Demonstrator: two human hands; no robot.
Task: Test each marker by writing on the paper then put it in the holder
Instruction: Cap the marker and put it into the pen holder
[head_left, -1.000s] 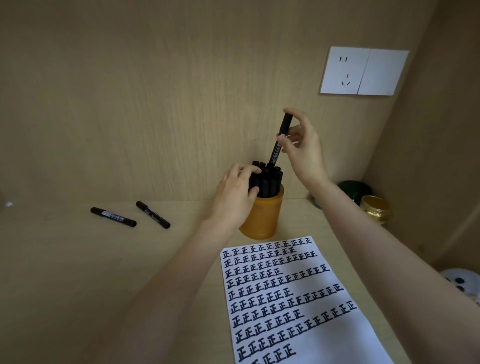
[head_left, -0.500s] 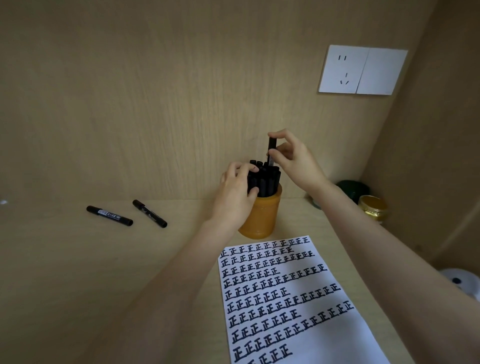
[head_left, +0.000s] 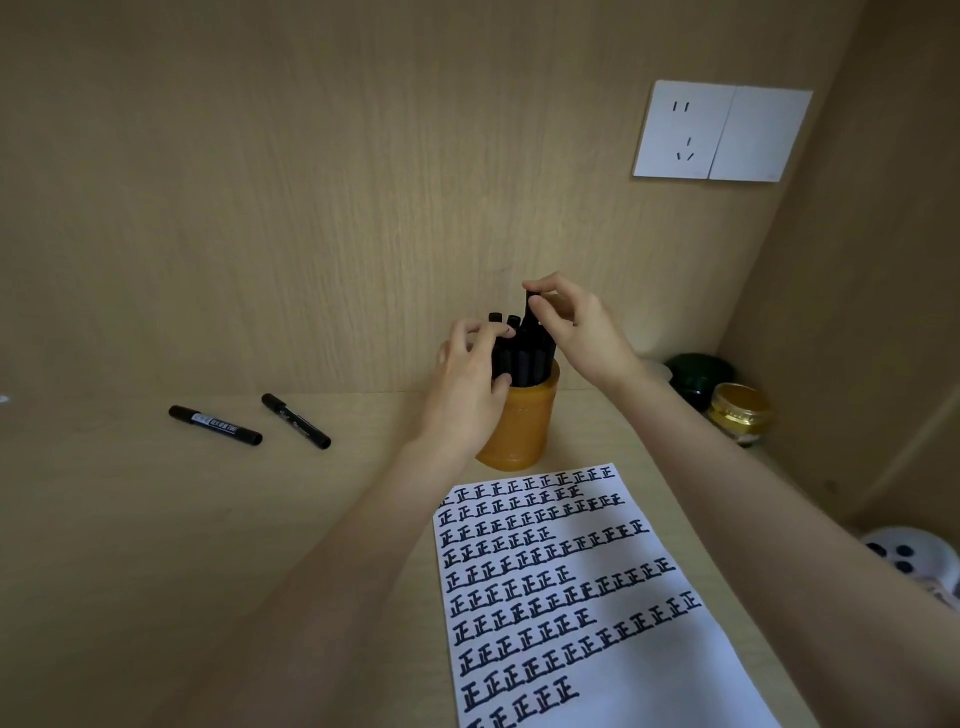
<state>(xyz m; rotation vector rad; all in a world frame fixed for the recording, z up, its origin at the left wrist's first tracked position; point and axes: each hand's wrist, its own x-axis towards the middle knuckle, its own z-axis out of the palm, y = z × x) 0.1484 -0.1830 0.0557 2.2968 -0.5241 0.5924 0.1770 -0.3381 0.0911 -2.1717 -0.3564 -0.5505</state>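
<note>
White paper sheet (head_left: 597, 597) covered in black characters lies at the bench's near edge. Behind it stands the orange cylindrical holder (head_left: 524, 421), crammed full. Step in hand: seating the black marker (head_left: 531, 306), upright among the rest. Best pushed straight down into a gap. Left hand (head_left: 467, 384) curls round the packed markers (head_left: 524, 364); right hand (head_left: 576, 327) pinches the marker's top, fingertips barely parted.

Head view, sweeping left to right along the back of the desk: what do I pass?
Labelled marker → second marker → left hand gripping the standing markers → orange holder → right hand pinching one marker → dark green jar → gold-lidded jar.
</note>
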